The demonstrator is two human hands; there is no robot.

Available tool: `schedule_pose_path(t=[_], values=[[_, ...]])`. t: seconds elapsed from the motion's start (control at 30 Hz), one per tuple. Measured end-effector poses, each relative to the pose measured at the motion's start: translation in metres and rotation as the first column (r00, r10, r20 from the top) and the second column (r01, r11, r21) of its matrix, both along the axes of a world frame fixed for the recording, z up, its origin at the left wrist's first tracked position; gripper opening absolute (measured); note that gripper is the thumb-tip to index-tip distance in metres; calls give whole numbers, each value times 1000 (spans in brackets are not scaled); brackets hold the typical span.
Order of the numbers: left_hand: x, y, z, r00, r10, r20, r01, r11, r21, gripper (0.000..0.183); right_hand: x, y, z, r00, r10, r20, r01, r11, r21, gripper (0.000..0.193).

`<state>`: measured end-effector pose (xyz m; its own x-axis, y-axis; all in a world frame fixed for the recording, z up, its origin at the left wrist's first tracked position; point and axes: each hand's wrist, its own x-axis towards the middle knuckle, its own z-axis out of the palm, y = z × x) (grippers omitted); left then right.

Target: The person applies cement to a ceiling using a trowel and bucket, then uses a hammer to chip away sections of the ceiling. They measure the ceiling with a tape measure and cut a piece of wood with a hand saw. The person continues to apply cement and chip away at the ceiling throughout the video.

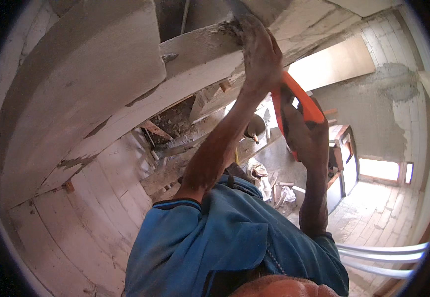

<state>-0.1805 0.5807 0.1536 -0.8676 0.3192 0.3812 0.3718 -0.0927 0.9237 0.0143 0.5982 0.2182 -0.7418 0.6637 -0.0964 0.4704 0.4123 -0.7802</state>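
Note:
My right hand (301, 131) is closed around the looped orange handle (301, 94) of a tool. The tool's far end passes behind my left hand, so I cannot make out its kind. Raised ahead of it, my left hand (262, 59) lies against the edge of a pale masonry block (202, 54), close to the tool's upper end. Shadow swallows the left fingertips, and how they are bent does not show. A large pale slab (91, 79) rises at the left of both hands.
Below the arms are a round container (255, 127), a trowel (267, 119), crumpled white cloth (258, 175) and rubble. A dark-framed cabinet (346, 153) stands at the right. Several white pipes (383, 252) cross at the lower right. A pale board (334, 62) leans at the back.

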Motion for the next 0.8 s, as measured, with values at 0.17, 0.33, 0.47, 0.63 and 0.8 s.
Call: schedule_pose_path(t=[0.17,0.33,0.47,0.63,0.8], values=[[34,19,-19,890,310,-333,-328,945,3,61,11,2,1,999,39,2,-39,999,11,34],[-9,6,-11,963,126,-237,-163,976,-143,56,-20,5,15,997,73,38,-74,997,32,37],[26,27,-27,829,397,-394,-442,897,-25,51,9,12,13,985,171,-38,-171,985,14,36],[-4,18,-29,933,242,-266,-254,967,-11,51,-12,12,13,988,152,-1,-150,981,119,38],[-7,9,-5,1000,14,-27,-17,994,-105,57,-20,20,26,985,171,-33,-170,985,20,46]])
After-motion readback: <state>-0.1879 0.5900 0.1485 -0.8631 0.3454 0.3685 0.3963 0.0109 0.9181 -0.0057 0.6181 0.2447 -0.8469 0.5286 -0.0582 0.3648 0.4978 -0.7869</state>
